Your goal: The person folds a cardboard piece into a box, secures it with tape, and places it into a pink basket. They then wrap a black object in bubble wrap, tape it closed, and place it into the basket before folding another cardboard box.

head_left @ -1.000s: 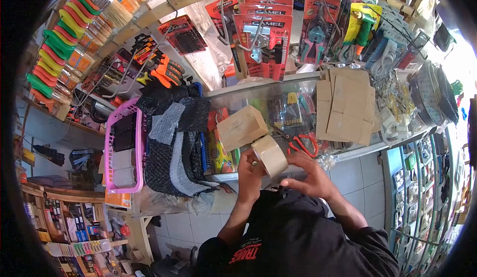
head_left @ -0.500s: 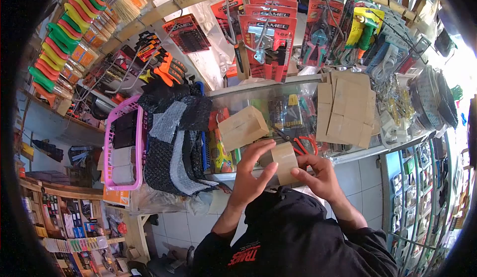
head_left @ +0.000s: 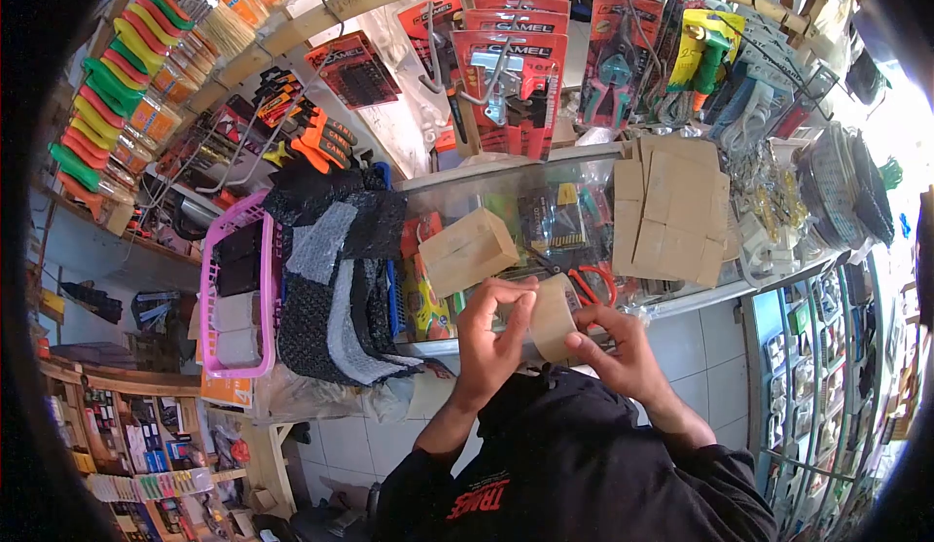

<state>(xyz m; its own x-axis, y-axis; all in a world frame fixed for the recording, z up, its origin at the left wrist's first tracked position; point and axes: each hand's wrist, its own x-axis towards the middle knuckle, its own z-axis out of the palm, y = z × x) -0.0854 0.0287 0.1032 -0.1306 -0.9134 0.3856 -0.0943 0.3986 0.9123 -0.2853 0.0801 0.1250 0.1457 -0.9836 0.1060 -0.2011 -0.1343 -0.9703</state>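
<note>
A roll of brown packing tape [head_left: 553,320] is held over the front edge of the glass counter. My right hand [head_left: 620,349] grips its right side, with the thumb on the near edge. At the roll's left edge, my left hand [head_left: 493,333] has its thumb and forefinger drawn together in a pinch; whether a loose tape end lies between them is hard to make out. Just beyond my left hand lies a small cardboard box [head_left: 469,253]. Red-handled scissors or pliers [head_left: 605,282] lie on the counter behind the roll, partly hidden.
Flattened cardboard [head_left: 681,213] lies on the counter [head_left: 448,190] to the right. Black and clear bubble wrap [head_left: 336,274] and a pink basket [head_left: 209,289] are at the left. Packaged tools [head_left: 511,85] hang from a rail above. A glass cabinet [head_left: 793,367] stands at the right.
My left thumb and forefinger have closed together at the tape roll's left edge. The right hand keeps its hold. The view has shifted slightly.
</note>
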